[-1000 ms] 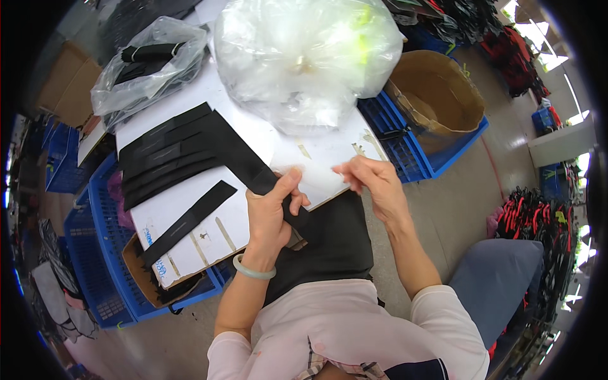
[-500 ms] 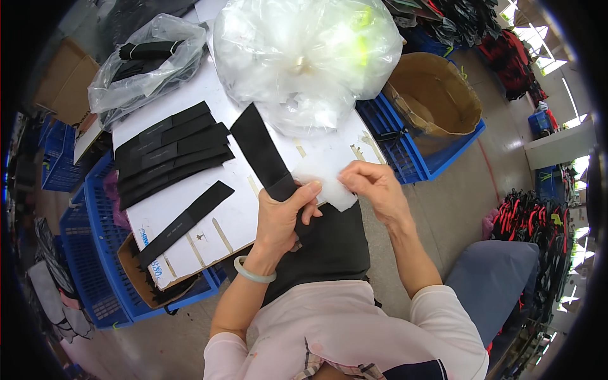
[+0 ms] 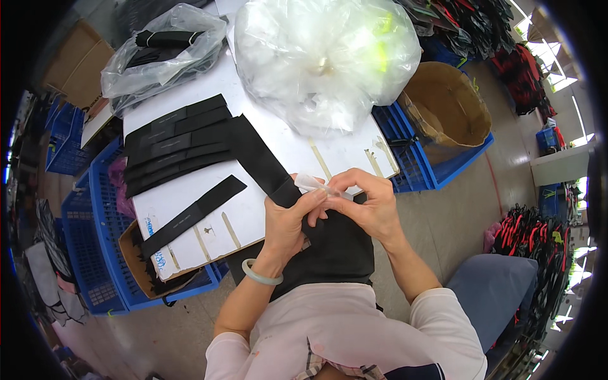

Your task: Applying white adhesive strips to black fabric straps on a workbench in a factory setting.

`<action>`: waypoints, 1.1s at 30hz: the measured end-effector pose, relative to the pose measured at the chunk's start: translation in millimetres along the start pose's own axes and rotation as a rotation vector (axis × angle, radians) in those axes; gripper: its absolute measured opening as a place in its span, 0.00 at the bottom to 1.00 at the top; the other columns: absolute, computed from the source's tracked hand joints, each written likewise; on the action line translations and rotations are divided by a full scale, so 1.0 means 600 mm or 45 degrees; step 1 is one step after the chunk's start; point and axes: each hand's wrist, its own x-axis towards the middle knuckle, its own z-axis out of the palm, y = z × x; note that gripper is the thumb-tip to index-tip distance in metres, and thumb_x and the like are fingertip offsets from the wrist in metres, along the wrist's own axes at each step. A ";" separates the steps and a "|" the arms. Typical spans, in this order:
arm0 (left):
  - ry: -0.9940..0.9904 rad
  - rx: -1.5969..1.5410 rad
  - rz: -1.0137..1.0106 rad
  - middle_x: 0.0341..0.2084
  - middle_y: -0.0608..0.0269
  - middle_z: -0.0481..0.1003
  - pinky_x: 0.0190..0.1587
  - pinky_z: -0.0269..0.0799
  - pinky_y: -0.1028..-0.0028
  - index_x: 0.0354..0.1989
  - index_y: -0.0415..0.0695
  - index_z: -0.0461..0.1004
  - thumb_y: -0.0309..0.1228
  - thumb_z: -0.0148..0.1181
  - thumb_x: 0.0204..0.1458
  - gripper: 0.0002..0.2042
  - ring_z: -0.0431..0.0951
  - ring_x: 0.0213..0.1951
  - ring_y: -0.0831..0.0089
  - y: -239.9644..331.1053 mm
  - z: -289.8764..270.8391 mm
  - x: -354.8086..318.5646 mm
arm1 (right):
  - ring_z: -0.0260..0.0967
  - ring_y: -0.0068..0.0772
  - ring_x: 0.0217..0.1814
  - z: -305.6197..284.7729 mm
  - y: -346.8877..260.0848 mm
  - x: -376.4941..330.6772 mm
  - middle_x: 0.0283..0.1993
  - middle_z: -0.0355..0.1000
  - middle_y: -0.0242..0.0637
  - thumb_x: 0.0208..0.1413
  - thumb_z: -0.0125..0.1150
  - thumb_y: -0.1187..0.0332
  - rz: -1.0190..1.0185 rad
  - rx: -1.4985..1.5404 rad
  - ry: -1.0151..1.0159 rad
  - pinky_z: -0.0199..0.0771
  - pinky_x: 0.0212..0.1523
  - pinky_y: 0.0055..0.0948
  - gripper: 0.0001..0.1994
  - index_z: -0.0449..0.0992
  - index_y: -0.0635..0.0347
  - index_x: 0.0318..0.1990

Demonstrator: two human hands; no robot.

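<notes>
My left hand [image 3: 285,223] is closed around the lower end of a black fabric strip [image 3: 261,158], which slants up and left over the table. Between both hands, a thin, translucent white sheet [image 3: 308,182] is bunched into a narrow fold. My left thumb presses on it, and the fingers of my right hand [image 3: 372,208] pinch its other side. Whether it is film or thin foam I cannot make out. Several similar black strips lie overlapped in a stack [image 3: 180,142] to the left, and a single black strip [image 3: 193,215] lies below them.
The white table [image 3: 218,237] bears a large, clear plastic bag [image 3: 316,57] of white material and an open bag [image 3: 158,69] with black rolls. Blue crates [image 3: 104,240] stand at left; another blue crate [image 3: 437,168] at right holds a brown, open container [image 3: 446,104].
The white sheet was spread out between my hands and is now gathered into a narrow fold. My right hand has come in against my left. The view has shifted slightly.
</notes>
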 end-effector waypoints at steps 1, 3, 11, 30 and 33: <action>-0.010 -0.005 0.002 0.24 0.61 0.75 0.27 0.72 0.78 0.40 0.33 0.74 0.24 0.64 0.50 0.11 0.70 0.20 0.79 -0.002 -0.004 0.000 | 0.74 0.24 0.36 0.003 -0.006 0.000 0.36 0.78 0.38 0.46 0.71 0.76 0.122 0.026 0.036 0.71 0.39 0.22 0.07 0.78 0.66 0.32; -0.016 -0.009 0.003 0.24 0.61 0.75 0.27 0.72 0.78 0.40 0.33 0.74 0.24 0.64 0.51 0.10 0.70 0.20 0.79 -0.001 -0.005 -0.002 | 0.73 0.22 0.35 0.007 -0.006 0.009 0.35 0.77 0.37 0.45 0.72 0.76 0.170 0.102 -0.017 0.70 0.38 0.22 0.08 0.78 0.66 0.32; 0.321 -0.704 -0.075 0.16 0.70 0.60 0.20 0.60 0.77 0.22 0.48 0.64 0.49 0.60 0.57 0.21 0.57 0.14 0.81 0.045 -0.059 0.040 | 0.69 0.23 0.29 -0.014 -0.010 -0.001 0.26 0.75 0.33 0.43 0.73 0.73 0.190 0.100 -0.290 0.66 0.31 0.23 0.07 0.79 0.64 0.27; 0.302 -0.729 0.096 0.18 0.69 0.63 0.27 0.66 0.73 0.23 0.49 0.63 0.50 0.57 0.58 0.20 0.59 0.16 0.78 0.042 -0.040 0.027 | 0.67 0.39 0.25 0.069 -0.014 0.000 0.23 0.67 0.36 0.39 0.71 0.72 -0.328 -0.606 0.005 0.66 0.24 0.35 0.12 0.70 0.59 0.24; 0.288 -0.729 0.110 0.18 0.70 0.62 0.26 0.65 0.73 0.22 0.49 0.64 0.51 0.57 0.58 0.21 0.59 0.15 0.78 0.045 -0.040 0.029 | 0.69 0.39 0.28 0.072 -0.017 0.003 0.27 0.69 0.38 0.39 0.72 0.71 -0.268 -0.453 -0.047 0.69 0.26 0.35 0.12 0.71 0.61 0.27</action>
